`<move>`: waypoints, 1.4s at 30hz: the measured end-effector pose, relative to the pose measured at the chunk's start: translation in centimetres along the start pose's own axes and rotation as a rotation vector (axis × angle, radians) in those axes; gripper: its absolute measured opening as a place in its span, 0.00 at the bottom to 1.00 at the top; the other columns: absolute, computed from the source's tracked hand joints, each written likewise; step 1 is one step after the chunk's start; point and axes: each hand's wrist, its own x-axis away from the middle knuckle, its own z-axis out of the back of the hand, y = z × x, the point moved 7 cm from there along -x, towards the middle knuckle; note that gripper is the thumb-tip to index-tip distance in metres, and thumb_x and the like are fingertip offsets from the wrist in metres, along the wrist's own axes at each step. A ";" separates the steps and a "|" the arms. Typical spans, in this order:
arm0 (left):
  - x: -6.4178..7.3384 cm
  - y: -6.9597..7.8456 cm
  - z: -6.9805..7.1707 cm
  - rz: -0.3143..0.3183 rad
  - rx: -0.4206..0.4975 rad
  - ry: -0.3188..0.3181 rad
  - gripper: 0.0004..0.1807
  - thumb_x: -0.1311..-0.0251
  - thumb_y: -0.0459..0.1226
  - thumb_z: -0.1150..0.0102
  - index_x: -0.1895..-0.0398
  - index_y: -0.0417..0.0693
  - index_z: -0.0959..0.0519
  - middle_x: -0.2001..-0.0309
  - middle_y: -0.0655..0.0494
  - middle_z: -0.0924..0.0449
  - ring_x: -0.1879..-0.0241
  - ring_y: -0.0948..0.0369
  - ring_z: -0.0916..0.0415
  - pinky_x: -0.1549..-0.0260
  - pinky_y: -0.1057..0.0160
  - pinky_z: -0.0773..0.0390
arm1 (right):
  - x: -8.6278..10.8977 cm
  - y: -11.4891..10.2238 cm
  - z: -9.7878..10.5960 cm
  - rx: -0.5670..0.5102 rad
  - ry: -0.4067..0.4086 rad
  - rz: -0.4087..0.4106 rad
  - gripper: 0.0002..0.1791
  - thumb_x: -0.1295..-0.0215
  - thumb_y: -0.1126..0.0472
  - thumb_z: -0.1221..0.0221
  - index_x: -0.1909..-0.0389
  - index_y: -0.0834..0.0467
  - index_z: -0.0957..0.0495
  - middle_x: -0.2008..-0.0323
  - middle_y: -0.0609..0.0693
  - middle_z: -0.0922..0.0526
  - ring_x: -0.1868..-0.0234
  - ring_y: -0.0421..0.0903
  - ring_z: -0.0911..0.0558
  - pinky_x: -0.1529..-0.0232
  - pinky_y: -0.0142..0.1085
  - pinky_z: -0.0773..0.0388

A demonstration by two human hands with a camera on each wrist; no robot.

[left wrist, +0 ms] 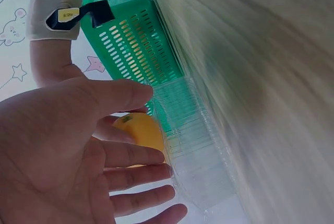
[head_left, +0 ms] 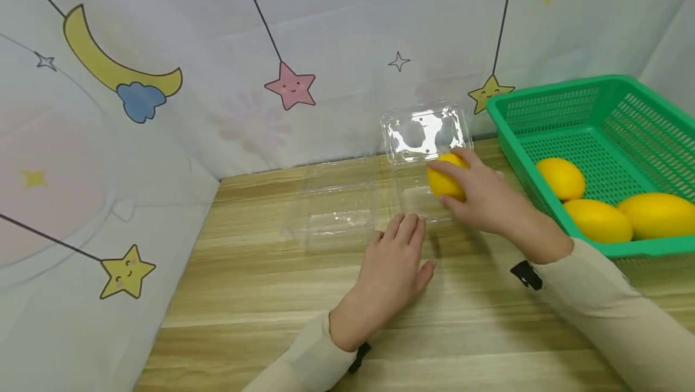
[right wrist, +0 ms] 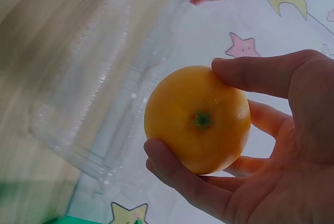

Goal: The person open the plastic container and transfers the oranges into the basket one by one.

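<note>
We hold one yellow orange (head_left: 446, 178) in our right hand (head_left: 488, 199), fingers and thumb curled round it, just above the open clear plastic clamshell box (head_left: 420, 163) that lies left of the green basket (head_left: 597, 132). Our left hand (head_left: 392, 268) rests flat on the wooden table (head_left: 260, 301), fingers straight, just in front of the box. The box looks empty, so we judge the packing barely begun: three more yellow fruits (head_left: 597, 220) lie in the basket beside the box.
</note>
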 end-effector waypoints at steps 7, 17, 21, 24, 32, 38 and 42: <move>0.0 0.2 0.1 -0.010 -0.008 0.012 0.39 0.26 0.59 0.42 0.23 0.44 0.30 0.25 0.51 0.29 0.25 0.52 0.33 0.40 0.53 0.19 | 1.2 -0.6 2.6 0.012 0.052 0.026 0.36 0.27 0.56 0.36 0.20 0.50 0.34 0.22 0.67 0.40 0.41 0.70 0.21 0.49 0.66 0.20; -0.2 0.5 -0.1 -0.001 -0.003 -0.010 0.40 0.25 0.60 0.45 0.21 0.45 0.33 0.22 0.51 0.33 0.22 0.52 0.36 0.37 0.51 0.22 | 3.0 2.0 6.8 -0.002 0.108 -0.007 0.41 0.26 0.54 0.35 0.17 0.55 0.41 0.22 0.65 0.41 0.44 0.68 0.22 0.54 0.65 0.20; -0.1 0.4 -0.2 0.004 -0.013 -0.022 0.41 0.25 0.61 0.46 0.20 0.45 0.34 0.21 0.50 0.34 0.22 0.52 0.37 0.37 0.51 0.23 | 3.4 3.3 8.2 0.014 0.114 -0.030 0.41 0.25 0.55 0.36 0.17 0.57 0.42 0.21 0.66 0.43 0.44 0.70 0.24 0.53 0.67 0.21; 0.0 0.3 -0.1 0.008 -0.017 -0.020 0.41 0.25 0.60 0.45 0.20 0.45 0.33 0.21 0.50 0.34 0.22 0.52 0.37 0.36 0.51 0.23 | 3.8 4.5 9.3 0.046 0.118 -0.051 0.41 0.24 0.55 0.37 0.17 0.58 0.43 0.22 0.69 0.44 0.47 0.70 0.23 0.56 0.66 0.21; 0.0 0.3 -0.4 0.016 -0.006 -0.038 0.42 0.25 0.61 0.45 0.20 0.44 0.34 0.21 0.49 0.34 0.22 0.52 0.38 0.36 0.51 0.22 | 5.4 9.5 11.7 0.171 0.164 -0.163 0.44 0.22 0.57 0.41 0.16 0.66 0.53 0.22 0.77 0.49 0.39 0.78 0.35 0.54 0.75 0.30; 0.0 0.3 -0.4 0.023 -0.003 -0.048 0.42 0.25 0.61 0.46 0.19 0.44 0.35 0.21 0.50 0.35 0.21 0.52 0.38 0.36 0.51 0.23 | 6.3 13.9 12.5 0.194 0.207 -0.183 0.43 0.25 0.62 0.40 0.20 0.73 0.51 0.26 0.82 0.46 0.33 0.80 0.41 0.52 0.74 0.32; -0.1 0.3 -0.4 0.018 0.004 -0.048 0.42 0.25 0.61 0.46 0.19 0.44 0.36 0.20 0.50 0.35 0.21 0.52 0.38 0.36 0.51 0.22 | 6.9 16.4 12.0 0.186 0.217 -0.168 0.40 0.29 0.67 0.40 0.24 0.78 0.47 0.32 0.85 0.42 0.34 0.80 0.42 0.49 0.74 0.34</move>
